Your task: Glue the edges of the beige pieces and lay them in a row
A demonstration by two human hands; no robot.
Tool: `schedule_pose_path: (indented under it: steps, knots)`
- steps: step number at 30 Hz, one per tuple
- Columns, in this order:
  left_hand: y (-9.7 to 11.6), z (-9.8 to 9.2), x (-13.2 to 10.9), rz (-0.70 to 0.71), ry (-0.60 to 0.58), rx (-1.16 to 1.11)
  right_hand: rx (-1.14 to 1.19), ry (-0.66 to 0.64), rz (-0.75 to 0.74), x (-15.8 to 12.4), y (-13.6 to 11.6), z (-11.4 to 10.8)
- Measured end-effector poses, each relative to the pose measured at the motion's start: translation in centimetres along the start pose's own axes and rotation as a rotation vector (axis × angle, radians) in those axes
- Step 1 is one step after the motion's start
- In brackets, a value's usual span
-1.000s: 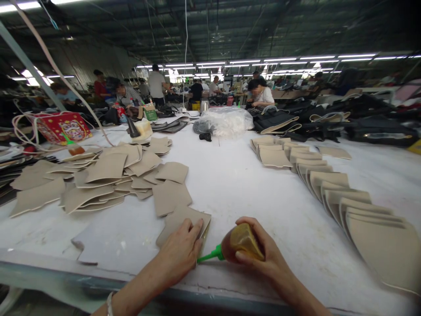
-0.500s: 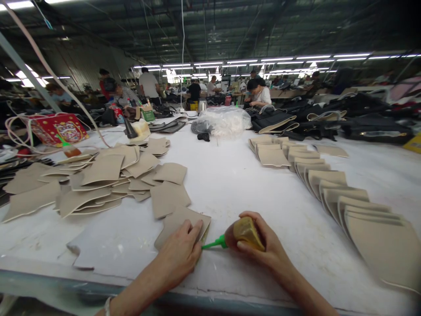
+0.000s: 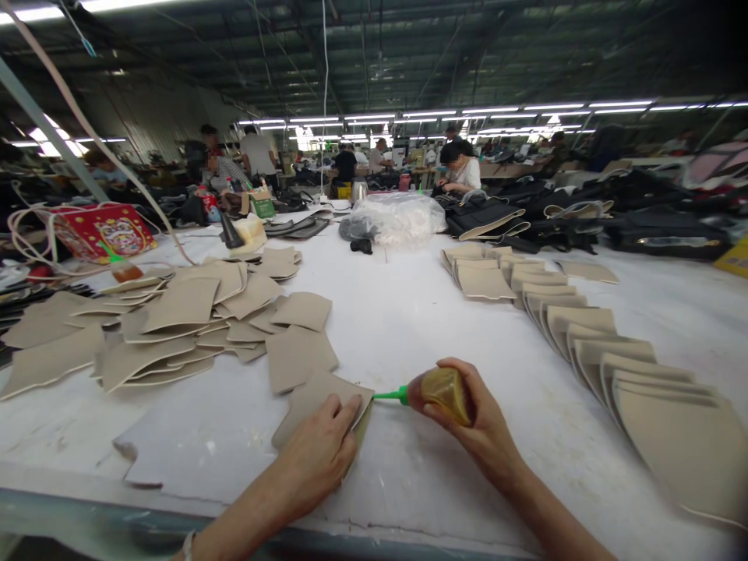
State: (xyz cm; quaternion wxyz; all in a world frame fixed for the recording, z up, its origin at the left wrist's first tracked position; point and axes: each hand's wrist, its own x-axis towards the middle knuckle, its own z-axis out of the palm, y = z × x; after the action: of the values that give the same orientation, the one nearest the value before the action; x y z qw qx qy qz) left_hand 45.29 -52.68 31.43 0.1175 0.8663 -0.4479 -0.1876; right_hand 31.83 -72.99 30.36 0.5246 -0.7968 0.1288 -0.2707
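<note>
My right hand [image 3: 479,413] is wrapped around a squeeze bottle [image 3: 435,395] of amber liquid, tipped on its side. Its thin green nozzle [image 3: 390,395] points left and meets the right corner of a beige padded piece [image 3: 315,401]. My left hand [image 3: 321,444] grips that piece near its right edge, thumb side toward the bottle, hiding its lower part. Just behind lies another beige piece [image 3: 301,358], overlapped by the held one. Under and left of my left hand is a pale sheet [image 3: 199,436] on the table.
Loose beige pieces [image 3: 181,304] are heaped on the left. A fanned row of similar pieces [image 3: 672,413] runs along the right. Farther back are a clear plastic bag [image 3: 403,216], black bags [image 3: 660,226], a red box [image 3: 99,230] and a second green-tipped bottle [image 3: 124,269]. Several people work beyond.
My right hand has moved the bottle up and slightly right. The nozzle tip has gone from beside my left fingers up along the edge to the piece's corner. My left hand stays nearly still.
</note>
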Motion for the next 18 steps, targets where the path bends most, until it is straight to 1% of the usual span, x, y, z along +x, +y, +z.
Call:
schedule_pose_path:
  steps: [2, 5, 7, 11, 13, 16, 18]
  knots:
    - [0.0, -0.1, 0.1, -0.001, 0.000, -0.018, -0.018, -0.003, -0.013, 0.1, 0.1, 0.0]
    - [0.0, -0.3, 0.2, -0.019, -0.020, -0.023, 0.025, -0.076, 0.040, -0.4, 0.1, 0.0]
    - [0.0, -0.4, 0.2, -0.024, -0.024, -0.021, 0.063, -0.093, 0.073, -0.6, 0.1, 0.0]
    - [0.0, -0.4, 0.1, -0.017, -0.010, -0.053, 0.025, 0.021, 0.068, -0.2, 0.1, 0.0]
    - [0.1, -0.5, 0.0, -0.019, -0.008, -0.072, 0.041, 0.019, 0.087, -0.1, 0.0, 0.1]
    - [0.4, -0.8, -0.1, -0.025, -0.004, -0.105, 0.192, -0.079, 0.150, -0.5, -0.1, 0.4]
    - [0.4, -1.2, -0.2, -0.029, -0.007, -0.160, 0.376, -0.088, 0.217, -0.9, -0.1, 0.3]
